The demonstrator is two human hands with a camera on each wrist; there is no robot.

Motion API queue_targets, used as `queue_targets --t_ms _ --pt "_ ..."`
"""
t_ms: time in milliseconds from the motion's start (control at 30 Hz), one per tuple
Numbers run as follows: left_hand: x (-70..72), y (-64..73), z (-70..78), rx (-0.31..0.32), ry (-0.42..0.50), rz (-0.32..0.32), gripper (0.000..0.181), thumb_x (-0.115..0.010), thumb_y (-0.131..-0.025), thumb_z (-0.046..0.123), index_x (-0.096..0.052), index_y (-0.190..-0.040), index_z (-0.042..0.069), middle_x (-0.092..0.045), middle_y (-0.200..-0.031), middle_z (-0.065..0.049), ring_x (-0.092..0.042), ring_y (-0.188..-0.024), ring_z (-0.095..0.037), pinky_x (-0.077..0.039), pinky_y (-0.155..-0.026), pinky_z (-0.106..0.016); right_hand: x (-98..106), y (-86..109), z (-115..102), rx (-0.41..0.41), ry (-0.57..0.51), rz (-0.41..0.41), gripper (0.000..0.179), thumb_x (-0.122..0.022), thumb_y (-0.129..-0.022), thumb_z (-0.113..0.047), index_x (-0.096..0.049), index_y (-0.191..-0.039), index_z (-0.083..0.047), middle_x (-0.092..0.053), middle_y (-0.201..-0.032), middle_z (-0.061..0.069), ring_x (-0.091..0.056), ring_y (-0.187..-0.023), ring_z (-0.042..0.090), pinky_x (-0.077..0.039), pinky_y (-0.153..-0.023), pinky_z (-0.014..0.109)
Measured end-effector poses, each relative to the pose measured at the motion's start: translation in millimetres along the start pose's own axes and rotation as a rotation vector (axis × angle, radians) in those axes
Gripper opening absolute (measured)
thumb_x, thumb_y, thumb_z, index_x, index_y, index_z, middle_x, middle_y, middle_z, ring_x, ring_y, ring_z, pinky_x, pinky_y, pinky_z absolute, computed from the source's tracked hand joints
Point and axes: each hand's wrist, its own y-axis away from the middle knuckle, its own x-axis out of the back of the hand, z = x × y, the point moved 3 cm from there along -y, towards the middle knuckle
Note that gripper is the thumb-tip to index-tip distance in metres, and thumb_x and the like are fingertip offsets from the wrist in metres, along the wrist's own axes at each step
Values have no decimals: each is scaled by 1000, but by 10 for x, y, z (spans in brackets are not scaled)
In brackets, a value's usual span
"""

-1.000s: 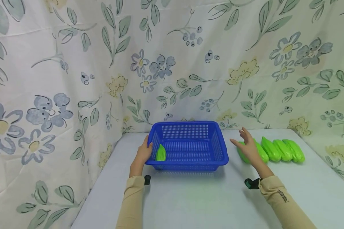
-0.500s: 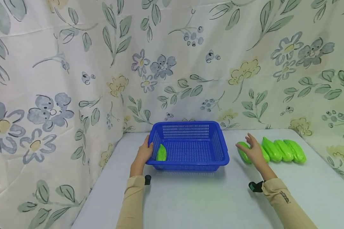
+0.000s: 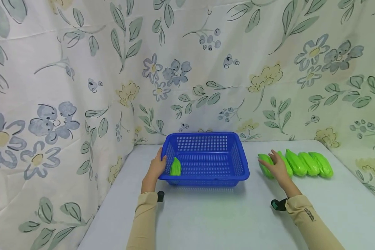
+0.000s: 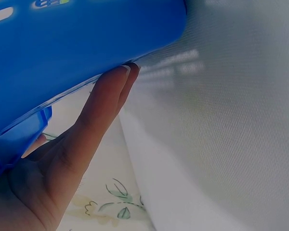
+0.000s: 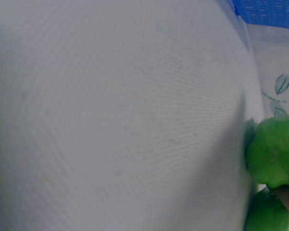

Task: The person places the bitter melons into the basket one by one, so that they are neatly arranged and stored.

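Observation:
A blue plastic basket (image 3: 203,177) sits on the table, with one bright green bitter melon (image 3: 175,167) lying inside at its left end. My left hand (image 3: 156,168) grips the basket's left rim; in the left wrist view its fingers (image 4: 106,96) press against the outer wall. My right hand (image 3: 278,171) is over the leftmost bitter melon (image 3: 265,166) of a row. Its thumb lies across that melon in the head view, fingers spread. The right wrist view shows two melon ends, the upper one (image 5: 274,151) with a bit of skin just below it.
Several more bitter melons (image 3: 309,164) lie side by side to the right of my right hand. A white cloth covers the table (image 3: 203,218). Floral curtain (image 3: 193,83) hangs close behind and along the left side.
My right hand has moved right and down from beside the basket onto the leftmost bitter melon, then slightly forward. The left hand and basket have not moved.

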Motion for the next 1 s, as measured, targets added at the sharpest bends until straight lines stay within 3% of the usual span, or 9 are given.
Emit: queue_targets --t_ms 367,533,767,1000 --pt "-3 6 3 -8 4 -2 59 -33 -106 30 -10 -158 14 -36 -152 -28 -50 -128 -49 -44 -101 -62 -65 -3 146 -63 31 -48 95 -63 -95 -37 1 -155 0 -12 -158 32 -12 -147 49 -15 -119 59" --pt "5 12 -2 -9 3 0 59 -32 -106 30 -10 -158 14 -38 -151 -28 -58 -120 -46 -47 -97 -59 -82 -27 172 -66 43 -50 94 -63 -95 -34 1 -155 0 -8 -159 32 -10 -147 49 -14 -119 59" --pt "25 0 2 -21 -18 8 59 -32 -106 29 -11 -158 12 -36 -152 -28 -47 -131 -50 -41 -103 -62 -86 -58 233 -74 77 -46 90 -64 -94 -26 -3 -155 1 -7 -159 32 -8 -147 51 -14 -118 63" --pt "19 7 8 -12 -16 6 59 -33 -106 29 -11 -158 13 -35 -153 -27 -47 -131 -50 -42 -103 -62 -76 -52 230 -79 81 -63 88 -63 -95 -27 -4 -156 -1 -6 -160 31 -6 -147 51 -12 -118 63"
